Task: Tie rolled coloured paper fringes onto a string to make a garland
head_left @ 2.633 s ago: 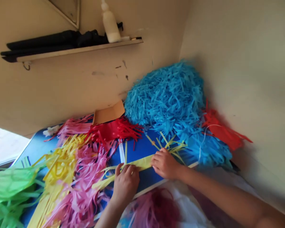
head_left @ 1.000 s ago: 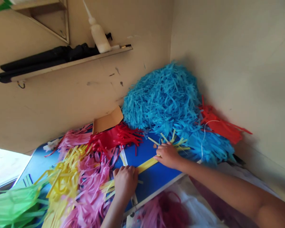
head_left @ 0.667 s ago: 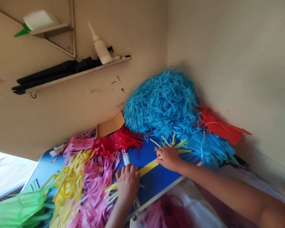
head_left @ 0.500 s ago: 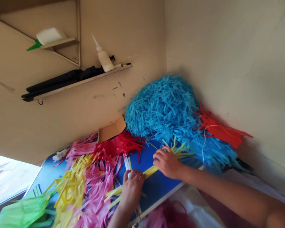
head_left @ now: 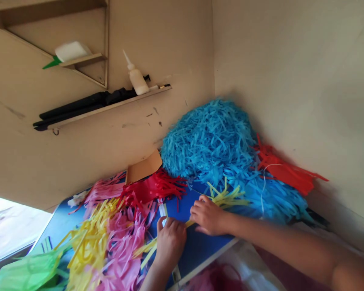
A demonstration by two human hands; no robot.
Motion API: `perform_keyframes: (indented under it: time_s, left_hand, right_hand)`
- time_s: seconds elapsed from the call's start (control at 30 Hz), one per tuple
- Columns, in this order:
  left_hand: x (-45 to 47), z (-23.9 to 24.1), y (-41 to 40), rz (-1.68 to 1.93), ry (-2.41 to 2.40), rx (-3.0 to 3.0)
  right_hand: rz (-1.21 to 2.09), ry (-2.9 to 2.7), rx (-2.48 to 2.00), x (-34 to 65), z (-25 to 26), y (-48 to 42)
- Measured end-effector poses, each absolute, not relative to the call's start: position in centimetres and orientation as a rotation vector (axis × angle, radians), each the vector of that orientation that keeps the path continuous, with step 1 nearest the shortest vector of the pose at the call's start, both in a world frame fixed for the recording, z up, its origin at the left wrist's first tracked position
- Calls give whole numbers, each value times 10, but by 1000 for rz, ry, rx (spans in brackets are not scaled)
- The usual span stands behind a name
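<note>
Between my two hands runs a yellow fringed paper strip (head_left: 227,197), narrow in the middle with loose fringe at both ends. My left hand (head_left: 171,239) is closed on it near the lower left fringe, low over the blue tabletop (head_left: 197,244). Closer to the upper right fringe, my right hand (head_left: 208,216) has its fingers curled round the same strip. Only a short yellow piece shows between the hands; the rest of the middle is hidden under the fingers. Pink fringed paper (head_left: 127,246) lies left of my left hand.
A big blue fringed-paper heap (head_left: 209,141) fills the corner, with red paper (head_left: 286,169) beside it. Red fringe (head_left: 148,188), yellow fringe (head_left: 89,242) and green paper (head_left: 24,270) lie leftward, near a brown cardboard piece (head_left: 144,166). A white bottle (head_left: 138,81) stands on a wall shelf (head_left: 109,108).
My right hand has come left and slightly down, closer to my left hand, and less of the yellow strip shows between them. The view has shifted a little.
</note>
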State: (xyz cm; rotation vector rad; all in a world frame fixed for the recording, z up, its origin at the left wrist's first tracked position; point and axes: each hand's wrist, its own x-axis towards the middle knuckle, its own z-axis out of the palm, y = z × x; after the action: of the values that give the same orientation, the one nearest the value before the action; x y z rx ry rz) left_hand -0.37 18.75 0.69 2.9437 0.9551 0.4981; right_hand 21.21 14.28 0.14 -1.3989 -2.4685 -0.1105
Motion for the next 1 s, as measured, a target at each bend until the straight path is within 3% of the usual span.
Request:
perform_keyframes:
  time_s: [0.3, 1.0]
  left_hand:
    - [-37, -13, 194, 522, 1083, 2659]
    - [-13, 20, 196, 258, 1272, 2624]
  right_hand:
    - [280, -2119, -1612, 246, -17, 141]
    - [394, -2054, -1871, 238, 4, 150]
